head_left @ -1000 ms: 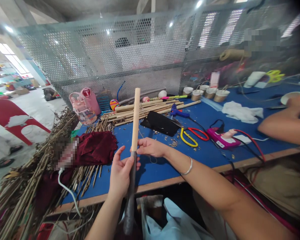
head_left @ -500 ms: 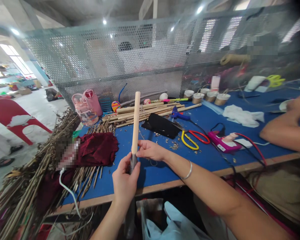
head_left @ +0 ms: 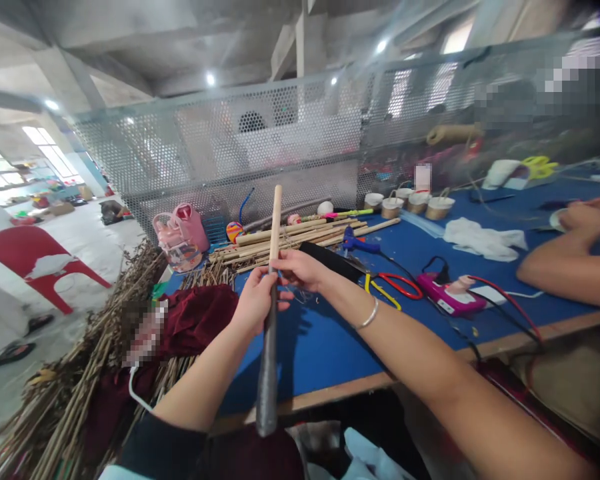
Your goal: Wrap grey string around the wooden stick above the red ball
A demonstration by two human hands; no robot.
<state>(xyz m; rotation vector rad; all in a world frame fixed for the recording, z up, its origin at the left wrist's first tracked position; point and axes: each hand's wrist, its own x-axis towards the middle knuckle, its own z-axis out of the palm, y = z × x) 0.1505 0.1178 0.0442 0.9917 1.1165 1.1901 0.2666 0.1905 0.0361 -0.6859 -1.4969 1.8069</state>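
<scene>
A long stick stands tilted in front of me, its upper part pale wood (head_left: pixel 276 223) and its lower part wrapped in dark grey material (head_left: pixel 267 373). My left hand (head_left: pixel 257 298) is closed round the stick near the top of the dark part. At the same height, my right hand (head_left: pixel 303 270) pinches the stick where pale wood meets grey, a silver bangle on its wrist. Behind the hands, a black cloth (head_left: pixel 333 260) lies by scissors with red and yellow handles (head_left: pixel 397 285). Several pale sticks (head_left: pixel 300 233) lie at the back of the blue table (head_left: pixel 325 353).
Dark red cloth (head_left: pixel 200 320) and dry stalks (head_left: pixel 80 360) lie at the left. A blue glue gun (head_left: pixel 360 243), a magenta power box (head_left: pixel 450 297) with cables and a white cloth (head_left: pixel 485 239) are on the right. Another person's forearm (head_left: pixel 565 273) rests at the right edge.
The stick has risen, showing its long dark lower part above the table edge. Both hands have moved up, and the left now grips beside the right. The view has tilted up slightly.
</scene>
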